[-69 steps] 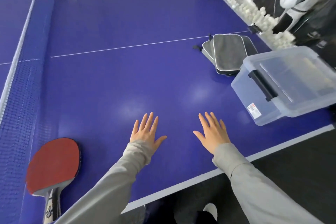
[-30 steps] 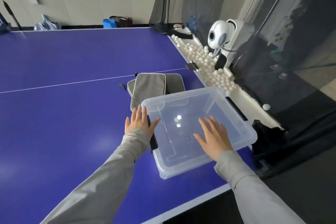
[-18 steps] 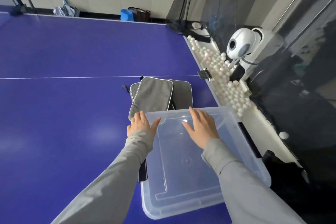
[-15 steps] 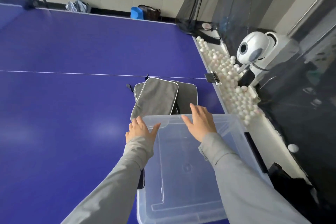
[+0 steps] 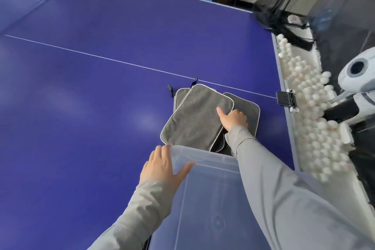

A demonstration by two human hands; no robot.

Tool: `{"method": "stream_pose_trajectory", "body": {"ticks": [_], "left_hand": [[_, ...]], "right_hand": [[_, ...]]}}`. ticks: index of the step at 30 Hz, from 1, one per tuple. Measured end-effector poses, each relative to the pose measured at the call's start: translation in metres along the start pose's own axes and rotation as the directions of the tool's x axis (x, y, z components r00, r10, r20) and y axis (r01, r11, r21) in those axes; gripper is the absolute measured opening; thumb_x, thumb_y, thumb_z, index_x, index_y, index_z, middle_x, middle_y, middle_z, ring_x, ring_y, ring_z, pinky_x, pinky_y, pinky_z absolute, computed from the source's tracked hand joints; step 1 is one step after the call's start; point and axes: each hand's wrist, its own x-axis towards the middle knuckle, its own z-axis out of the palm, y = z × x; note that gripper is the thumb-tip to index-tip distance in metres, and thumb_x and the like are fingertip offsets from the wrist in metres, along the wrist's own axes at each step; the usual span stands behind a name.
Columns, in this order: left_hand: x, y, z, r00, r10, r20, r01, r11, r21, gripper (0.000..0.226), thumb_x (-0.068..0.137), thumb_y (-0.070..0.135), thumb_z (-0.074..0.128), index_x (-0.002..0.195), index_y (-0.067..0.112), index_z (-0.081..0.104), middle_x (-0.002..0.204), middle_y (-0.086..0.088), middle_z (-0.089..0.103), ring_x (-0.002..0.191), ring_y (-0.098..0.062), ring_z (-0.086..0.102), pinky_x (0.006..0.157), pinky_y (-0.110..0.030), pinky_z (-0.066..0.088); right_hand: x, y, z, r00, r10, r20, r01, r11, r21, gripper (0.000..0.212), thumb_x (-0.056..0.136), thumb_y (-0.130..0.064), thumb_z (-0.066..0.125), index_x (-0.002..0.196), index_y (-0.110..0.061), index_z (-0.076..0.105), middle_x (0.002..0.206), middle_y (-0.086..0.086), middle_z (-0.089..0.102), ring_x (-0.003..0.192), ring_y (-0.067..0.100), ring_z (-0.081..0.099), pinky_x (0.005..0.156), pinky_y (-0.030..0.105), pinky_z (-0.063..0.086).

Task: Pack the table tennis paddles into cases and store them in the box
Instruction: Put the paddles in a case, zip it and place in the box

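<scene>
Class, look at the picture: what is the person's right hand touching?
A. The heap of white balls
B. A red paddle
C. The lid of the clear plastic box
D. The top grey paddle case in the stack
D: the right hand lies on the top grey paddle case, thumb on its cover, beyond the clear plastic box.

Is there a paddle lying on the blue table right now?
No, the blue table shows only a stack of grey cases and the clear box; no paddle is in view.

Grey cases (image 5: 195, 116) stacked beside clear box (image 5: 213, 199)
</scene>
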Motion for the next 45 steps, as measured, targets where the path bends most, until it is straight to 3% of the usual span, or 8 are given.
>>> {"method": "stream_pose_trajectory", "body": {"ticks": [10,18,23,27,30,37,40,45], "left_hand": [[0.000,0.002,-0.001,1.000,-0.002,-0.009,0.003,1.000,0.014,0.063,0.077,0.072,0.045,0.122,0.028,0.039,0.107,0.015,0.041,0.110,-0.009,0.046,0.076,-0.021,0.033],[0.003,0.003,0.001,0.999,-0.027,0.019,0.027,0.999,0.039,0.067,0.078,0.072,0.044,0.124,0.024,0.038,0.117,0.010,0.044,0.114,-0.012,0.045,0.079,-0.024,0.037],[0.001,0.001,-0.004,0.999,-0.019,0.027,0.022,0.994,-0.106,0.059,0.088,0.062,0.039,0.131,0.021,0.040,0.125,0.006,0.045,0.119,-0.016,0.042,0.096,-0.028,0.036],[0.008,-0.020,-0.038,0.962,-0.267,0.059,0.210,0.581,-0.786,0.025,0.096,0.042,0.040,0.111,0.027,0.053,0.122,0.003,0.052,0.104,-0.012,0.051,0.088,-0.027,0.036],[0.032,-0.061,-0.091,0.939,-0.332,0.094,0.210,0.334,-0.919,0.030,0.098,0.043,0.036,0.104,0.021,0.056,0.105,0.000,0.060,0.094,-0.019,0.057,0.073,-0.033,0.045],[0.074,-0.185,-0.226,0.971,0.128,0.201,0.140,0.380,-0.914,0.041,0.093,0.052,0.042,0.103,0.017,0.060,0.086,-0.005,0.065,0.075,-0.023,0.057,0.069,-0.029,0.044],[0.063,-0.245,-0.260,0.989,0.136,0.052,-0.014,0.442,-0.897,0.025,0.077,0.038,0.073,0.093,0.022,0.063,0.074,0.005,0.072,0.067,-0.013,0.068,0.056,-0.022,0.052],[0.037,-0.345,-0.306,0.986,0.156,-0.058,-0.136,0.555,-0.821,0.025,0.069,0.035,0.072,0.088,0.031,0.057,0.077,0.005,0.068,0.070,-0.009,0.065,0.065,-0.020,0.052]], "right_hand": [[0.014,-0.011,0.019,0.973,-0.030,-0.230,0.074,0.979,0.187,0.065,0.089,-0.049,0.054,0.124,0.004,0.041,0.132,0.022,0.046,0.124,0.038,0.043,0.099,0.046,0.037],[-0.004,-0.050,-0.021,0.920,-0.044,-0.390,0.274,0.784,0.558,0.040,0.090,-0.024,0.060,0.115,-0.002,0.040,0.114,0.019,0.062,0.103,0.039,0.058,0.081,0.037,0.039],[-0.042,-0.076,-0.070,0.837,-0.019,-0.547,0.461,0.563,0.686,0.042,0.088,-0.029,0.061,0.115,-0.006,0.041,0.093,-0.003,0.060,0.073,0.011,0.058,0.066,0.021,0.037],[-0.088,-0.094,-0.104,0.808,-0.053,-0.586,0.563,0.358,0.745,0.039,0.083,-0.034,0.065,0.110,-0.016,0.042,0.094,-0.010,0.056,0.078,-0.007,0.058,0.069,0.011,0.042],[-0.135,-0.109,-0.100,0.814,-0.138,-0.564,0.580,0.255,0.774,0.039,0.082,-0.033,0.067,0.110,-0.020,0.043,0.094,-0.013,0.060,0.074,-0.011,0.060,0.066,0.006,0.044],[-0.259,-0.178,0.013,0.853,-0.365,-0.373,0.488,0.303,0.819,0.027,0.084,-0.032,0.068,0.104,-0.033,0.050,0.082,-0.017,0.071,0.073,-0.002,0.065,0.062,0.009,0.048],[-0.309,-0.221,0.070,0.869,-0.364,-0.334,0.452,0.314,0.835,0.028,0.087,-0.026,0.067,0.105,-0.037,0.049,0.089,-0.014,0.071,0.079,-0.001,0.066,0.066,0.008,0.048],[-0.379,-0.285,0.125,0.824,-0.371,-0.429,0.567,0.543,0.619,0.037,0.089,-0.024,0.063,0.122,-0.030,0.050,0.113,-0.007,0.054,0.106,0.009,0.054,0.092,0.023,0.045]]}}
